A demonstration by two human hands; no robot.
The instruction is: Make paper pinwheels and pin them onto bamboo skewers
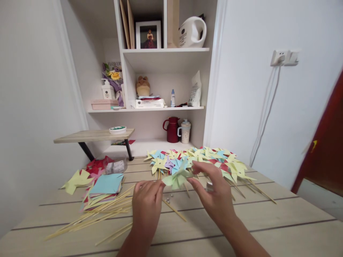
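A pale green paper pinwheel (178, 179) is held just above the table between my hands. My left hand (147, 203) is closed, with its fingertips pinching the pinwheel's left edge. On the other side, my right hand (217, 189) has thumb and forefinger apart around the right edge; whether a fingertip touches the paper is hard to see. A loose wooden stick (175, 211) lies below the pinwheel, near a few small shiny beads (168, 200). Several more sticks (93, 217) are scattered left of my left hand.
Finished pinwheels on sticks (214, 160) cover the table's back right. Square paper sheets (106, 184) are stacked at left, beside a yellow paper pinwheel (77, 181) and a clear box (115, 166). A small raised shelf (91, 135) stands behind them, before a white shelving unit (163, 109).
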